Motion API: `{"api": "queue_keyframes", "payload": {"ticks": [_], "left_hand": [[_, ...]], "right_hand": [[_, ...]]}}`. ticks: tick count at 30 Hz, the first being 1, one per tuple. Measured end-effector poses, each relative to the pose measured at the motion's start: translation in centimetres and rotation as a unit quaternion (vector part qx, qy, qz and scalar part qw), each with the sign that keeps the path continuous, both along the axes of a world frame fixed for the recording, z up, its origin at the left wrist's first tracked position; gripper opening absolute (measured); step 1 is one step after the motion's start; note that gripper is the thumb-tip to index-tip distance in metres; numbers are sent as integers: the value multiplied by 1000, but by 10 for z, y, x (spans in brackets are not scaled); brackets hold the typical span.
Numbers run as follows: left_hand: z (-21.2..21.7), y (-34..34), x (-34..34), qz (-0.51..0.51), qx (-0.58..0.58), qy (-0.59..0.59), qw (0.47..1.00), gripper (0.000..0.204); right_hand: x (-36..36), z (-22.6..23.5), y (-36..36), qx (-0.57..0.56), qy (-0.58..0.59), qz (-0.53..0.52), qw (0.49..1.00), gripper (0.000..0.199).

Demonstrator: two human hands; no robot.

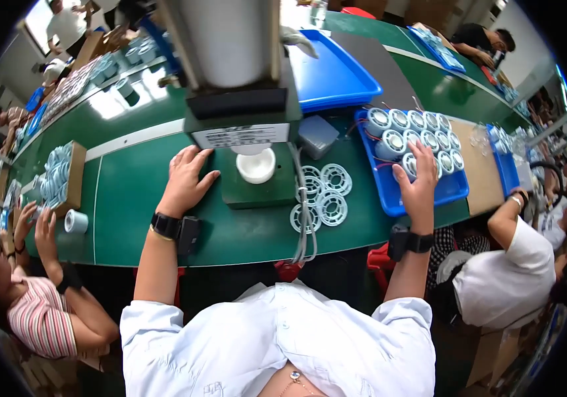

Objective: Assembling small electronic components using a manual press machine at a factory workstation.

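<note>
My left hand (pixel 189 180) lies on the green tabletop just left of a green bench press (pixel 244 116), its fingers spread and nothing in them. A white round cup-shaped fixture (pixel 256 165) sits on the press base. Over at the right, my right hand (pixel 418 182) reaches to a blue tray (pixel 389 198) packed with pale blue cylindrical motor housings (pixel 391 144) with red wires. Its thumb and fingers are apart, beside a housing in the front row; whether they touch it I cannot tell. Several pale blue slotted rings (pixel 332 207) lie flat between the press and the tray.
Grey cables (pixel 302 228) hang over the table's front edge. A translucent box (pixel 317 137) and an empty blue tray (pixel 330 69) stand behind the rings. At left, a co-worker in a striped shirt (pixel 42 317) sits near a cardboard box (pixel 75 177) of parts; another person (pixel 505 284) sits at right.
</note>
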State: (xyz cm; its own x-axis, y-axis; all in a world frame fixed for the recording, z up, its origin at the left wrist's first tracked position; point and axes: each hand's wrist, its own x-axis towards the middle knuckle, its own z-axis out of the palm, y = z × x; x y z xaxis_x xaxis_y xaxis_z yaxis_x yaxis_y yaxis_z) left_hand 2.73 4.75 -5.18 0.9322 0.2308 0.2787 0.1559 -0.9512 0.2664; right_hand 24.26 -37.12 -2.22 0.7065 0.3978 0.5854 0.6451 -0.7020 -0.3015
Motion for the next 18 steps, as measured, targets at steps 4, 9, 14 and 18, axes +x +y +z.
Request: {"api": "queue_keyframes", "payload": {"ticks": [4,9,14,18], "left_hand": [[-2,-6,9,-13,0,-3,1000,52],[-6,-7,-3,-11,-44,-65,997,46],[9,12,-42,15,33,-110,993,38],[31,88,-118,281,171,-53,943,43]], "right_hand": [[-29,17,45,108,92,197,970,27],[-22,-15,55,104,97,251,957,13],[-18,-25,52,176,133,226,949,11],[-20,-21,59,165,122,236,950,11]]}}
